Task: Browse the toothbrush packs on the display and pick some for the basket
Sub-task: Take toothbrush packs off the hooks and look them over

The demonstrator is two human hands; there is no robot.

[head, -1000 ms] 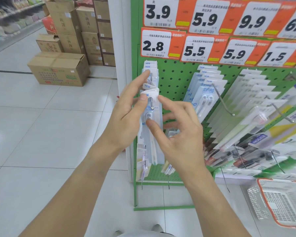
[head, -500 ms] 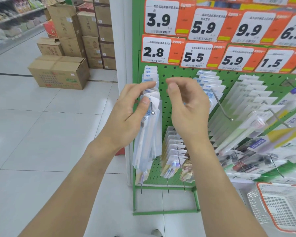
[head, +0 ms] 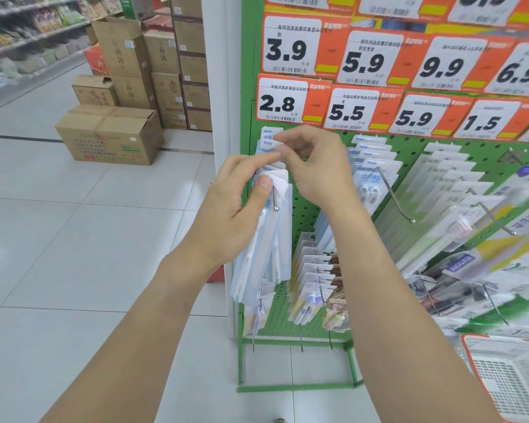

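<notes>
1. Left hand (head: 226,209): thumb pressed on the white card top of the front clear plastic toothbrush pack (head: 266,239), fingers curled behind a bunch of the same packs, tilting them forward off the thin steel peg hook (head: 276,198) at the left end of the green pegboard display rack (head: 483,148).
2. Right hand (head: 315,166): fingers curled, fingertips pinching the top edge of a white card header (head: 271,148) further back in the same row, just under the orange and white price tag marked 2.8 (head: 293,100).
3. Hands close together, apart from each other by the fanned card tops.
4. More clear packs hanging on neighbouring hooks to the right and on a lower row.
5. White plastic shopping basket with an orange rim (head: 468,355) at lower right, on the floor beside the rack.
6. Brown cardboard boxes (head: 110,135) stacked on the white tiled floor, far left.
</notes>
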